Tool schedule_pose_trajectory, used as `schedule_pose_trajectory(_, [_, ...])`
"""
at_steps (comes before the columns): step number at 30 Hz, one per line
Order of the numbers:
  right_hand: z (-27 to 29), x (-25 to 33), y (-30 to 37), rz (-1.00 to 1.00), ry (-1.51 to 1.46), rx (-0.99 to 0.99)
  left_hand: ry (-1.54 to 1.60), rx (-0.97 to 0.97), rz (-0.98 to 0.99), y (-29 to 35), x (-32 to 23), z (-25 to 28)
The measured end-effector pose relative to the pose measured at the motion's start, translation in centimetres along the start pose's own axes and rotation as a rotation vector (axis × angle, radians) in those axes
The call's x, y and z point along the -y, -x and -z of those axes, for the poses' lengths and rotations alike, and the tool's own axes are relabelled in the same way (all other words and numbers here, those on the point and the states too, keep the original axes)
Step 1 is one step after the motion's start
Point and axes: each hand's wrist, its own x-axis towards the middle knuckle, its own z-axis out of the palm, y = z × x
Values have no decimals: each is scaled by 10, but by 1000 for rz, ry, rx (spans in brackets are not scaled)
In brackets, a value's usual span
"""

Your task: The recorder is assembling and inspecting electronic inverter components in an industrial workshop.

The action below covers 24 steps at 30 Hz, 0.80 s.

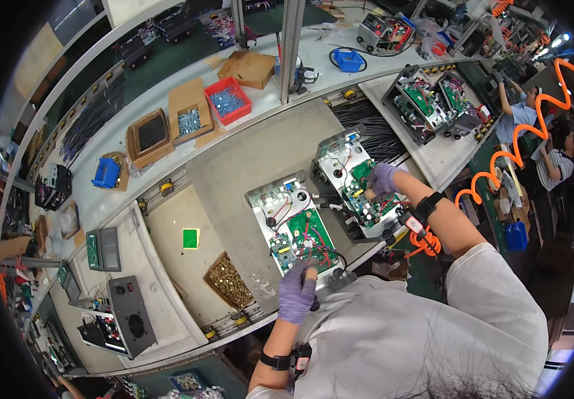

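Observation:
My left hand (pixel 297 294), in a purple glove with fingertips showing, is closed at the near edge of an open metal chassis (pixel 260 199). Its fingertips meet beside red and black wires over a large green circuit board (pixel 310 233); what they pinch is too small to name. To the right stands a second open chassis (pixel 327 154) packed with circuit boards and wires. My right hand (pixel 385 179), gloved alike, reaches into it with curled fingers beside a small green board (pixel 361 171). Whatever those fingers hold is hidden.
Beyond the conveyor, a red bin (pixel 233 113) and cardboard boxes (pixel 190 121) hold small parts. A box of brass-coloured fittings (pixel 228 282) lies left of the chassis. More units (pixel 127 319) stand at both sides. An orange coiled hose (pixel 496 166) hangs at right, near co-workers.

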Motion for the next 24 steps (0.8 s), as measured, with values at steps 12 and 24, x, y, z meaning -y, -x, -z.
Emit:
schedule_pose_trajectory(12, [23,-1,59,239,561,-605,-156,58,-66,1,-14,2])
schedule_pose_trajectory(24, [15,-90,65,-237,441,-482,16,89,71,0,-11,-1])
